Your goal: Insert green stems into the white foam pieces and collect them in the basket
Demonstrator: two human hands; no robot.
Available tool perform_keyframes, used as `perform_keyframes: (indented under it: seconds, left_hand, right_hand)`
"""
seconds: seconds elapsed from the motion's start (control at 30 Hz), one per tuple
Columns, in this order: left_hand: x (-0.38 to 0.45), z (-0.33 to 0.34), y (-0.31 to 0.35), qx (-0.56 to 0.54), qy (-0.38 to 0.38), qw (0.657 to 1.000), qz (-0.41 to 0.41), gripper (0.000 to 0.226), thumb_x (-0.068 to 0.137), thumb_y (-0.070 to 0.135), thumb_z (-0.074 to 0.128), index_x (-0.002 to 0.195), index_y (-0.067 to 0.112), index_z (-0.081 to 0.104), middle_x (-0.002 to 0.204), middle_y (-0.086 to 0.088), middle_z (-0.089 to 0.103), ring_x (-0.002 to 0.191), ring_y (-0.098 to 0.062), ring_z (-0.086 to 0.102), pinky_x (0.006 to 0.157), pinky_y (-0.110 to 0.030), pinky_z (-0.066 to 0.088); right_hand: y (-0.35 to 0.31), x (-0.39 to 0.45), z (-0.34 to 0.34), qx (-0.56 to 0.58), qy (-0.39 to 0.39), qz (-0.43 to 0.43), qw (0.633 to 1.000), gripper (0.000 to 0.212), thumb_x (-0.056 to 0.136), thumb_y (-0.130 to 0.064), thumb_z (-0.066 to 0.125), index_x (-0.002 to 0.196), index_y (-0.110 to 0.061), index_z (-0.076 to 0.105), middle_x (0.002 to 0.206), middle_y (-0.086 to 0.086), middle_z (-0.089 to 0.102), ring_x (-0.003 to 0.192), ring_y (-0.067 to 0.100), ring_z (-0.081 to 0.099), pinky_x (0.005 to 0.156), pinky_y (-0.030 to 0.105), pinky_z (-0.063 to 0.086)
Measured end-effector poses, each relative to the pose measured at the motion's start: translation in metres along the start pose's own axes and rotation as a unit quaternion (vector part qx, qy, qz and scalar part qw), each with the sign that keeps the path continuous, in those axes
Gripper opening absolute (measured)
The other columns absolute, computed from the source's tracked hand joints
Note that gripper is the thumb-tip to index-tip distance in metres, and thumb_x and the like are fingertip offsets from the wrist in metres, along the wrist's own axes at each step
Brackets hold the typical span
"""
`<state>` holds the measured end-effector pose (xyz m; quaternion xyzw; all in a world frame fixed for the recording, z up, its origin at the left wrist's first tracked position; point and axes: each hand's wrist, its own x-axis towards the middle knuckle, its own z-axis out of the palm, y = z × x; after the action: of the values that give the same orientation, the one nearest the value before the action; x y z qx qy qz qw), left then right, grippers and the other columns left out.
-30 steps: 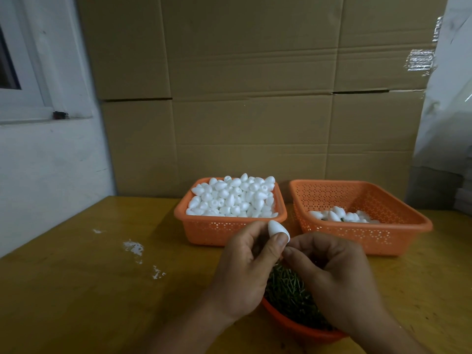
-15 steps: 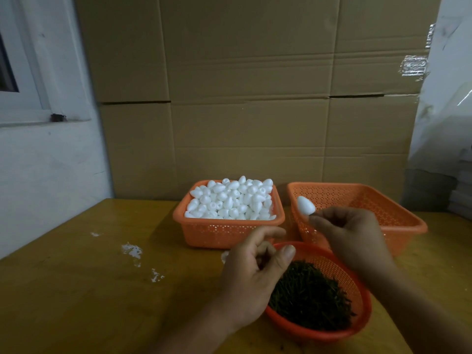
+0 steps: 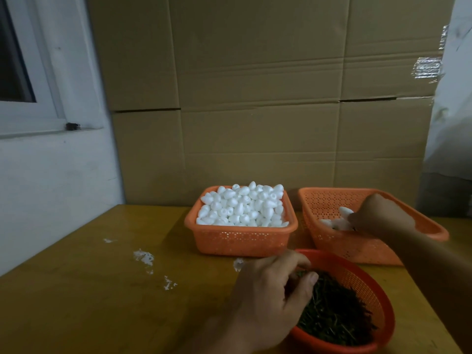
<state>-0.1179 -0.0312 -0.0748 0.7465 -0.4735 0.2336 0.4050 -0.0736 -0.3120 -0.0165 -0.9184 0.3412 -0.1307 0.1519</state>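
Now: left hand [image 3: 270,295] sits at the near-left rim of the round bowl [image 3: 367,279], thumb and curled fingers closing over the stems [image 3: 337,315]; whether one is actually pinched I cannot tell. Stems lie in a dark tangle, long axes every which way, directly under and to the right of that hand. Right hand [image 3: 378,213] is well apart, reaching into the right basket [image 3: 319,200], fingers curled at the finished foam pieces [image 3: 337,222] there (grip or release not resolvable).

Full foam basket [image 3: 240,238] stands between the two hands and beyond the bowl; its white pieces [image 3: 242,206] are heaped above the rim. Judgement: left hand is nearer both the stems and this supply; the right must come back across the right basket's near wall. Nothing stands in that path. White crumbs [image 3: 144,256] lie on the table [image 3: 76,290], left of everything.
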Motion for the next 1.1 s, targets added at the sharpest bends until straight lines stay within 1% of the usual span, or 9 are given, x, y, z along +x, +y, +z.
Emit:
perform_keyframes:
  seconds: [0.1,0.33,0.43,0.53,0.6,0.67,0.73,0.83,1.1]
  left_hand:
    - [0.000,0.000,0.000,0.001,0.001,1.000,0.006,0.014,0.098,0.043,0.055,0.101,0.030,0.060,0.079,0.013,0.065,0.072,0.000,0.060,0.061,-0.021,0.046]
    - [0.000,0.002,0.000,0.006,0.003,1.000,0.013,0.014,0.098,0.040,0.055,0.098,0.027,0.062,0.076,0.013,0.064,0.068,0.000,0.058,0.059,-0.020,0.045]
    - [-0.001,0.002,-0.001,0.008,0.001,1.000,0.015,0.015,0.098,0.039,0.055,0.097,0.026,0.063,0.075,0.013,0.064,0.067,-0.001,0.058,0.058,-0.019,0.044]
    - [-0.001,0.002,-0.001,0.009,-0.005,1.000,0.010,0.017,0.098,0.040,0.054,0.097,0.026,0.063,0.076,0.013,0.064,0.068,-0.001,0.059,0.059,-0.017,0.043]
    - [-0.001,0.002,-0.001,0.011,-0.005,1.000,0.005,0.017,0.098,0.041,0.053,0.096,0.027,0.062,0.077,0.015,0.063,0.071,0.000,0.059,0.060,-0.014,0.041]
    - [-0.001,0.002,-0.001,0.015,0.000,1.000,-0.002,0.016,0.098,0.042,0.052,0.094,0.029,0.061,0.077,0.019,0.058,0.070,0.002,0.056,0.060,-0.014,0.039]
    - [-0.001,0.001,-0.003,0.022,0.008,1.000,-0.012,0.014,0.098,0.043,0.052,0.092,0.031,0.058,0.075,0.022,0.053,0.067,0.003,0.053,0.058,-0.014,0.036]
    - [0.001,0.000,-0.005,0.026,0.015,0.999,-0.031,0.013,0.097,0.041,0.052,0.089,0.031,0.056,0.074,0.020,0.054,0.066,0.001,0.052,0.056,-0.016,0.036]
    - [0.037,-0.023,-0.033,0.045,0.054,0.987,-0.147,0.011,0.097,0.011,0.054,0.095,0.021,0.058,0.075,0.013,0.058,0.070,-0.005,0.057,0.062,-0.022,0.043]
  right_hand:
    - [0.000,0.005,0.002,-0.009,-0.014,0.010,1.000,0.045,0.084,-0.054,0.069,0.082,-0.009,0.064,0.083,0.012,0.068,0.081,0.029,0.066,0.086,0.047,0.057]
    - [0.001,0.000,-0.001,-0.040,-0.004,-0.025,0.999,0.018,0.091,-0.030,0.064,0.082,-0.015,0.064,0.079,0.007,0.067,0.073,0.023,0.065,0.078,0.043,0.059]
    - [0.003,-0.010,-0.004,0.008,0.032,-0.057,0.998,0.021,0.093,-0.022,0.058,0.077,-0.009,0.065,0.070,0.007,0.063,0.061,0.022,0.059,0.066,0.037,0.056]
    - [0.003,-0.034,-0.006,0.072,0.055,-0.093,0.992,0.028,0.093,-0.019,0.057,0.072,-0.002,0.067,0.057,0.005,0.053,0.051,0.020,0.046,0.052,0.034,0.041]
    - [0.002,-0.058,-0.008,0.109,0.066,-0.127,0.984,0.029,0.093,-0.020,0.058,0.072,-0.004,0.070,0.052,0.004,0.058,0.046,0.019,0.045,0.049,0.033,0.037]
    - [0.001,-0.084,-0.009,0.132,0.074,-0.164,0.975,0.025,0.093,-0.022,0.059,0.077,-0.012,0.075,0.057,0.005,0.066,0.043,0.017,0.053,0.043,0.035,0.042]
    - [0.001,-0.110,-0.007,0.154,0.074,-0.200,0.965,0.019,0.093,-0.024,0.059,0.084,-0.024,0.075,0.063,-0.004,0.068,0.044,0.008,0.057,0.043,0.037,0.049]
    - [0.003,-0.139,0.003,0.181,0.054,-0.228,0.955,0.019,0.091,-0.025,0.060,0.100,-0.036,0.073,0.067,-0.014,0.064,0.046,0.005,0.055,0.050,0.029,0.047]
    - [0.006,-0.152,0.014,0.174,0.057,-0.250,0.951,0.020,0.089,-0.025,0.067,0.105,-0.033,0.075,0.079,-0.018,0.072,0.055,0.001,0.063,0.058,0.033,0.056]
